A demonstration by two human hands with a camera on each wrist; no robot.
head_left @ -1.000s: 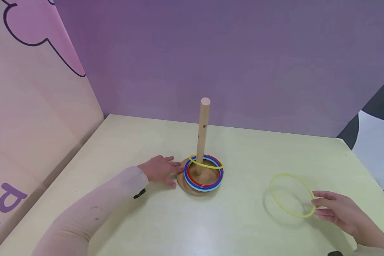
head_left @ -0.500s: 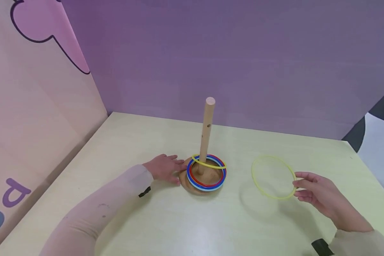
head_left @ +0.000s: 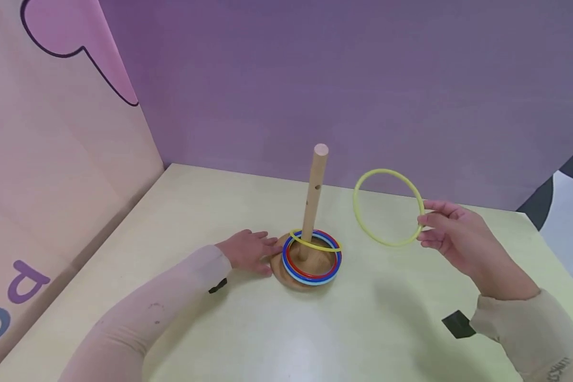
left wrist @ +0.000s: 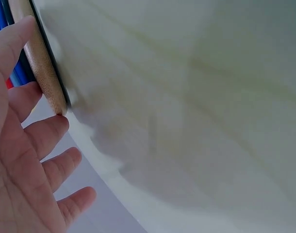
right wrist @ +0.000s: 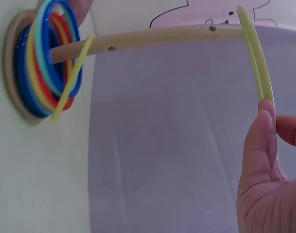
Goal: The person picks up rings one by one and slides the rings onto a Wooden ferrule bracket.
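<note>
**Yellow ring held up beside the peg, stack already on the base**

The table (head_left: pixel 210 212) carries a wooden base (head_left: pixel 286 278) with an upright peg (head_left: pixel 313 196). Several rings (head_left: pixel 312 265) already lie round the peg on the base: blue, red and pale blue ones flat, with a yellow one leaning tilted on top. One more yellow ring (head_left: pixel 388 208) is off the table, in the air to the right of the peg and about level with its upper half, not yet over the tip. As it looks, most of the stacking is done and this ring is what is left.

The right hand (head_left: pixel 453 241) pinches that ring at its edge between thumb and fingertips. The left hand (head_left: pixel 248 252) lies flat on the table with straight fingers touching the base's rim, gripping nothing.

On the pink wall (head_left: pixel 52 175) at the left, part of some large lettering shows, too cut off to read. Small print on the right sleeve (head_left: pixel 535 334) is illegible.
</note>
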